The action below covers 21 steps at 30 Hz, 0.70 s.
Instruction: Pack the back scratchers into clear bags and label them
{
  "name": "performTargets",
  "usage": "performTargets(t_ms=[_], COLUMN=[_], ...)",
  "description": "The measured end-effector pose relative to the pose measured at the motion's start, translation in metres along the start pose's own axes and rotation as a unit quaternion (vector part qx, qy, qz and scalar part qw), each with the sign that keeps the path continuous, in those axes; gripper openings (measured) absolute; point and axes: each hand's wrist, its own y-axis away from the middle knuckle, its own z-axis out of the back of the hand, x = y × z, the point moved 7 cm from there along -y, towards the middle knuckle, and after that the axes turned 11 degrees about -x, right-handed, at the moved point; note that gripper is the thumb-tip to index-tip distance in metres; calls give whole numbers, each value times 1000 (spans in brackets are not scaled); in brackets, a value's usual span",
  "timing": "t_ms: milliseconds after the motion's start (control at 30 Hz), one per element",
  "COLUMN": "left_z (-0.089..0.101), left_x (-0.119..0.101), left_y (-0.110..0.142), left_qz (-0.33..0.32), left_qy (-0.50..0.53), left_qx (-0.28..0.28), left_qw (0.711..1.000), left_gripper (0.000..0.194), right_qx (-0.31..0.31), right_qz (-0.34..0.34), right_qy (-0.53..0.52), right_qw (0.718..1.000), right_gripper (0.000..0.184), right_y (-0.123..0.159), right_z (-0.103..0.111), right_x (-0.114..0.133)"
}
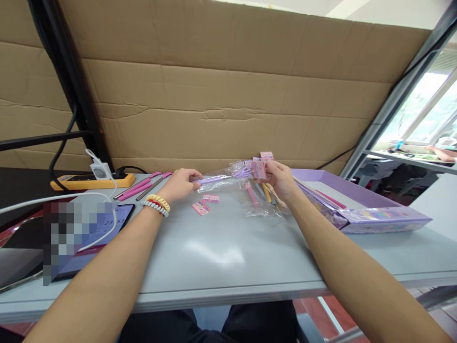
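My left hand [182, 185] is closed on the left end of a purple pen [211, 180] in a clear plastic sleeve. The sleeve reaches across toward my right hand [280, 178], whose fingers pinch a small pink printed card [259, 169] at its right end. Whether the card is attached to the sleeve I cannot tell. A second pink card [266, 155] shows just behind. Beneath my right hand lie more wrapped pens, among them a pink pen [252, 195]. Two small pink printed pieces [202, 207] lie on the table between my hands.
An open purple box [385, 220] stands at the right. Pink and grey pens [139, 187] lie left, near a yellow power strip [93, 181] with a white charger and cable. A tablet or phone [107, 228] rests at the left. Cardboard [228, 85] walls the table's back.
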Motion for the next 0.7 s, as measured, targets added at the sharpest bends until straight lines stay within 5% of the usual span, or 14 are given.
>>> performTargets(t_ms=[133, 300, 700], left_z=[0, -3, -13], left_x=[-2, -6, -15], left_y=[1, 2, 7], left_qz=[-5, -18, -48], left_qy=[2, 1, -15], left_qx=[3, 9, 27], left_qw=[1000, 1000, 998], left_gripper=[28, 28, 22], right_qx=[0, 24, 39], right_qz=[-53, -33, -33], right_qy=[-62, -13, -14], right_qw=[997, 999, 999], right_gripper=[48, 30, 53], right_y=[-4, 3, 9], right_z=[0, -6, -8], right_x=[-5, 1, 0])
